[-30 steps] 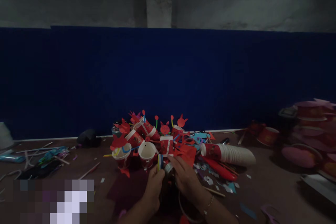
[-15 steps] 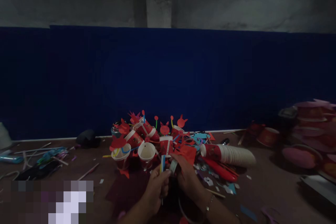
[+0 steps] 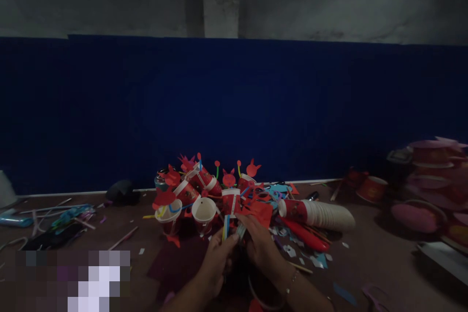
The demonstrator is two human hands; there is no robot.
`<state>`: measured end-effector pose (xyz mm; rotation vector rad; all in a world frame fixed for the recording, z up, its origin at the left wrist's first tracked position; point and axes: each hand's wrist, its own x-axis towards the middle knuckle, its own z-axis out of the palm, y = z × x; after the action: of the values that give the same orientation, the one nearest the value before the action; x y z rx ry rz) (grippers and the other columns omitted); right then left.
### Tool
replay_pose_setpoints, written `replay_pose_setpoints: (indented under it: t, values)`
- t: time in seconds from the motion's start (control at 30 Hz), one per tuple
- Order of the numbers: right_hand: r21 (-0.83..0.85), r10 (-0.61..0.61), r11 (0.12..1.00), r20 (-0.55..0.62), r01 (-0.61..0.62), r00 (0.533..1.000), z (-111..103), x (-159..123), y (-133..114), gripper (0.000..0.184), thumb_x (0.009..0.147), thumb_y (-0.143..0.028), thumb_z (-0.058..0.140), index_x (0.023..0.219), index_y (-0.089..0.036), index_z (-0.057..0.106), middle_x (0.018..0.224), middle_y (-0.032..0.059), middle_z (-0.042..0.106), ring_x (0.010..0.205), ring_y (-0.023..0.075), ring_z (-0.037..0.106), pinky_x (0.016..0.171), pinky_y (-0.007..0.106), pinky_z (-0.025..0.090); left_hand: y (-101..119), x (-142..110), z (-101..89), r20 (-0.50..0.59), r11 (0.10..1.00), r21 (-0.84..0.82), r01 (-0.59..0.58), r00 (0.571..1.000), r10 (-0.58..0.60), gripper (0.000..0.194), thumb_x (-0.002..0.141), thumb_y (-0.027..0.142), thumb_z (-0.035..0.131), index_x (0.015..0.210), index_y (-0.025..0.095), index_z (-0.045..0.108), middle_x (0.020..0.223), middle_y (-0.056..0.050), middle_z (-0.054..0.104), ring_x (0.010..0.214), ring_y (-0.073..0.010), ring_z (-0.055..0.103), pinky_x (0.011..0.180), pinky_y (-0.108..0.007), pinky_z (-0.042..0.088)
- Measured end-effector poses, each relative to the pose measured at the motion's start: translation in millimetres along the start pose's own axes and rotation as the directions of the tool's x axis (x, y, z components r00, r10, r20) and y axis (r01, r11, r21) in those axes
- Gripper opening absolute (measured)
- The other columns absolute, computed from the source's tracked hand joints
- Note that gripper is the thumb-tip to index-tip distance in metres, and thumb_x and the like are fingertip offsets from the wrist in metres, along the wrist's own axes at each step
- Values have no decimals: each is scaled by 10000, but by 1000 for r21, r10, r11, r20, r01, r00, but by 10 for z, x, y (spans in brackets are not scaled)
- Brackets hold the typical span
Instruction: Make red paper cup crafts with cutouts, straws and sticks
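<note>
In the head view my left hand (image 3: pixel 215 261) is closed around drinking straws (image 3: pixel 225 228), blue, yellow and white, pointing upward. Close beside it, my right hand (image 3: pixel 261 243) has its fingers bent over a pale, ridged thing (image 3: pixel 241 230) between the two hands; its kind is unclear. Just beyond the straws stands a red and white paper cup (image 3: pixel 231 203) topped by a red paper head with ears. To its left is an upright paper cup (image 3: pixel 204 211) with its white inside showing. Red paper (image 3: pixel 260 214) lies behind my right hand.
A stack of paper cups (image 3: pixel 325 214) lies on its side at right, above a red tool-like object (image 3: pixel 305 235). Decorated cups (image 3: pixel 168 217) crowd the middle. Paper scraps (image 3: pixel 289 250) and sticks litter the brown table (image 3: pixel 373 253). A blue panel (image 3: pixel 234 107) rises behind.
Both hands stay close together in front of the cups. The right fingers have shifted slightly over the pale thing, and the straws remain in the left hand.
</note>
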<state>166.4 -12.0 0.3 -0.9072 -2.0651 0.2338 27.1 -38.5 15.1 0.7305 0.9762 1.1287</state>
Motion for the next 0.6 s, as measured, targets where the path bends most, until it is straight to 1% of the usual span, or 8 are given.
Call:
replay_pose_setpoints:
  t: [0.07,0.13,0.2,0.3,0.37,0.5,0.6]
  values:
    - [-8,-3,1000,12,3,1000,2,-2,3,648,688,27,372,1303,-169,414,1171,137,561,1081,239,537,908,438,460,16,-16,15,-6,1000,-13,-1,1000,1,463,530,472,752,835,172,572,472,98,440,337,-5,290,351,-135,108]
    - [-23,4,1000,-2,-4,1000,20,-9,20,650,678,26,369,1297,-167,420,1197,136,553,1117,244,517,933,457,440,19,-22,19,1,1000,-13,1,1000,-1,474,528,484,752,830,168,569,453,103,424,326,-4,277,347,-141,92]
    - [-30,13,999,-28,-14,1000,44,-17,44,632,682,20,364,1284,-160,429,1200,137,555,1129,242,509,937,457,437,8,-15,10,14,1000,-23,0,1000,0,471,530,491,749,811,170,550,430,121,377,316,2,232,347,-143,84]
    - [-11,23,1000,-51,-24,998,65,-17,65,590,700,12,362,1264,-144,439,1154,143,577,1086,233,536,911,434,461,-16,5,-7,29,999,-50,-2,1000,3,461,519,482,756,766,177,515,410,145,303,321,7,168,345,-143,82]
    - [-3,22,1000,-56,-22,998,62,-10,63,577,706,10,362,1256,-143,443,1137,143,582,1070,230,544,904,427,466,-24,14,-11,22,999,-46,-2,1000,3,460,512,481,757,753,180,506,403,150,277,323,4,157,342,-145,87]
    - [-7,21,1000,-41,-22,999,43,-2,46,571,723,1,371,1267,-159,439,1145,141,577,1060,234,548,888,426,474,-21,15,-14,12,1000,-16,-13,1000,13,454,528,485,747,770,180,513,406,151,269,322,0,166,343,-142,100]
    - [-14,35,999,-43,-36,998,38,-7,39,612,696,14,376,1273,-179,438,1157,130,576,1075,240,541,895,437,466,-22,19,-22,14,1000,2,-1,1000,1,463,532,497,742,788,182,519,407,146,284,323,-3,174,344,-142,102]
